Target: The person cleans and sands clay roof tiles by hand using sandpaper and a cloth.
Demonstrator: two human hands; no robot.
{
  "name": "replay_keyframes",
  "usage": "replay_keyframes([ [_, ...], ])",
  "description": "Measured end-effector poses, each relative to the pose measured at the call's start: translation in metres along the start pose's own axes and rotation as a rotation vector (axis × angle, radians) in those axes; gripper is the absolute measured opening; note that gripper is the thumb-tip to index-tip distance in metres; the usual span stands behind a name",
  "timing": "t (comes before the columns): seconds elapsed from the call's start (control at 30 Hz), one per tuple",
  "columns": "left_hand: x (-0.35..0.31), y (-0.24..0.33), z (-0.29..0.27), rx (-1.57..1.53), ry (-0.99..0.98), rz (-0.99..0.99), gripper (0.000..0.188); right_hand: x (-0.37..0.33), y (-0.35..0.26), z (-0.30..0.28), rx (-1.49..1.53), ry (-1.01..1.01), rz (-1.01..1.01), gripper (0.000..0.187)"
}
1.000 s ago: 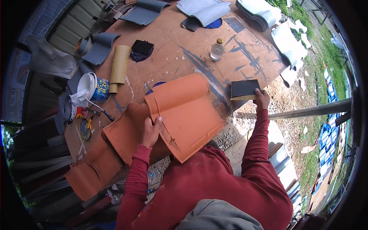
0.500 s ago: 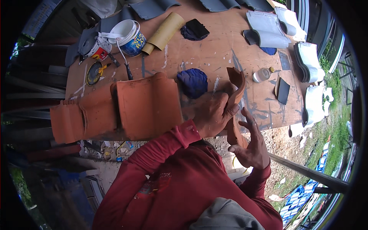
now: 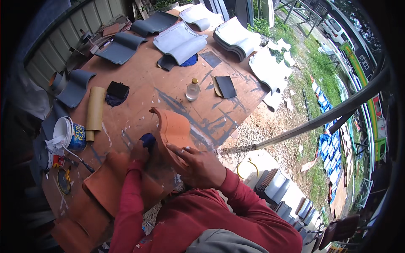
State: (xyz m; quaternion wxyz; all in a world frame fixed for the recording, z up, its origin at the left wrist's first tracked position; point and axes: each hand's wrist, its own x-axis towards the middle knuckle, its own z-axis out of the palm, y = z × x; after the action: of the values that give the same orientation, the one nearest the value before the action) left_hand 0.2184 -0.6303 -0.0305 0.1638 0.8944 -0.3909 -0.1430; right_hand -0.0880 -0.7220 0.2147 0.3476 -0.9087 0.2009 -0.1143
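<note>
Tipping the curved orange tile (image 3: 176, 131) up on edge beside the near edge of the brown tabletop (image 3: 141, 101), you bear it with your right hand (image 3: 200, 168), whose fingers are closed along the tile's rim. Your thumb is hidden, so how firmly it pinches cannot be told. Your left hand (image 3: 140, 152) is at the dark blue cloth (image 3: 147, 140), just behind the raised tile; sleeve and shadow cover its fingers, so whether they clutch the cloth or merely touch it, I cannot tell. The likeliest trouble, as I judge it, is a slip: with only one hand plainly on the tile, a loose hold could let it swing off the tabletop's edge toward the rubble ground (image 3: 253, 122) and crack. A sudden twist to your left could also knock its corner against the neighbouring orange tile (image 3: 105, 181) and chip either one. Letting it drop flat might catch your left fingers underneath. The capped glass jar (image 3: 193, 91) stands beyond, apart from the tile, so only a wide swing would topple it.
</note>
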Motion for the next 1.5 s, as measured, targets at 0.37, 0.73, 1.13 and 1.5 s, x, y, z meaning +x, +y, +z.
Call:
replay_keyframes([
  [0.37,-0.155,0.167,-0.169,-0.429,0.536,0.862,0.027,-0.002,0.007,0.000,0.005,0.028,-0.198,0.059],
  [0.73,-0.139,0.203,-0.140,-0.491,0.361,0.841,0.034,-0.021,0.017,-0.019,0.412,-0.002,-0.030,0.064],
  [1.13,-0.106,0.174,-0.104,-1.267,0.381,0.299,0.056,-0.015,0.035,0.027,1.342,0.683,0.223,0.039],
  [1.5,-0.090,0.169,-0.092,-1.607,0.141,0.063,0.071,0.042,0.089,0.058,1.048,0.393,-0.085,0.043],
])
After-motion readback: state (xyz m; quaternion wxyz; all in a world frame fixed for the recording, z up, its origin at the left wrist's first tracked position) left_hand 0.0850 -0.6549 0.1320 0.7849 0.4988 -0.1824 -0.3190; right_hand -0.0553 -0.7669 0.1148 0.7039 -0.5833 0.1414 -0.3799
